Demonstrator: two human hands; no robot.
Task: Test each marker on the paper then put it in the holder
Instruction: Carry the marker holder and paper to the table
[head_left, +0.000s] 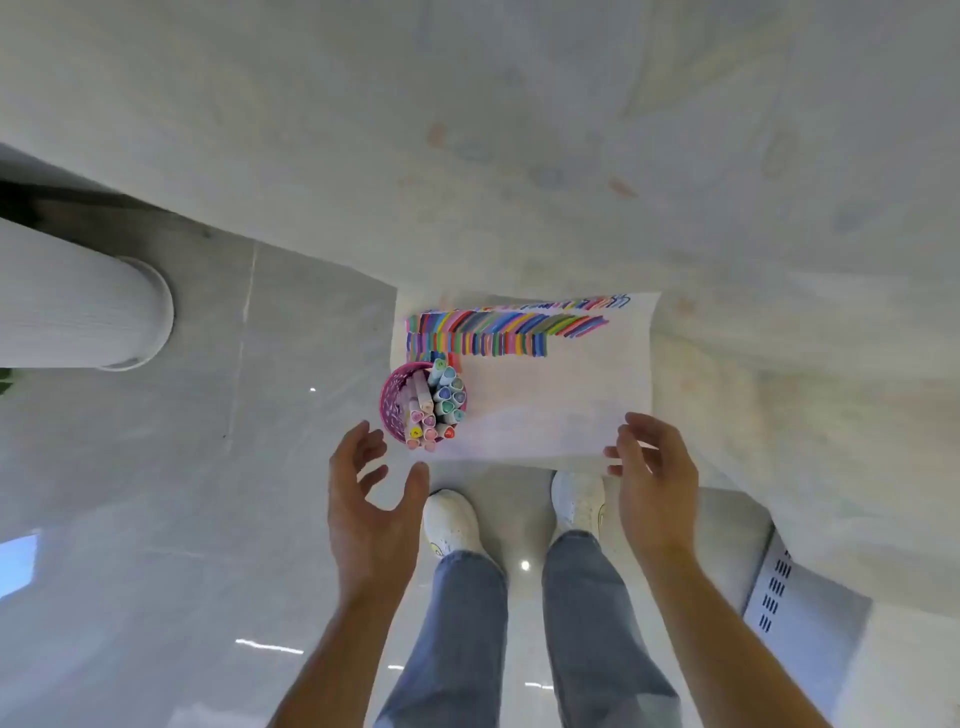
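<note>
A white sheet of paper (561, 400) lies at the table's near corner, with rows of coloured test strokes along its far edge. On its left side stands a pink mesh holder (396, 402) packed with several markers (441, 402), caps up. My left hand (371, 499) hovers just in front of the holder, fingers spread, holding nothing. My right hand (657, 478) is at the paper's near right corner, fingers apart and empty, fingertips over the paper's edge.
The pale marbled table (571, 156) fills the far and right part of the view. Below are a grey tiled floor, my legs in jeans and white shoes (452, 522). A white ribbed column (78, 306) stands at the left. A grey vented panel (779, 587) is at the right.
</note>
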